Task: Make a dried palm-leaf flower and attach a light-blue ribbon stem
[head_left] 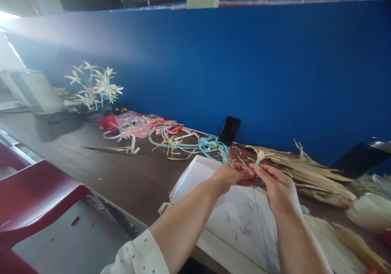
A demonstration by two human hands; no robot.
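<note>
Both hands meet above a white box lid (pixel 241 213), which carries pink handwriting. A small husk flower (pixel 263 155) with pale petals and a bit of blue at its base stands up from the fingertips of my right hand (pixel 277 184), pinched between thumb and fingers. Close against that pinch, my left hand (pixel 233 174) has its fingers pressed together at the flower's base; what lies between them is hidden. A thin dark line runs down the lid below the fingers; I cannot tell whether it is a thread, a wire or a crease.
Dried husks (pixel 317 176) lie right, near a white cup (pixel 371 211). Blue ribbon (pixel 207 143) and a black phone (pixel 230 130) are behind the lid. Finished-looking husk flowers (pixel 100 84) stand in a red pot (pixel 108 122) at left. A red chair (pixel 39 196) is front left.
</note>
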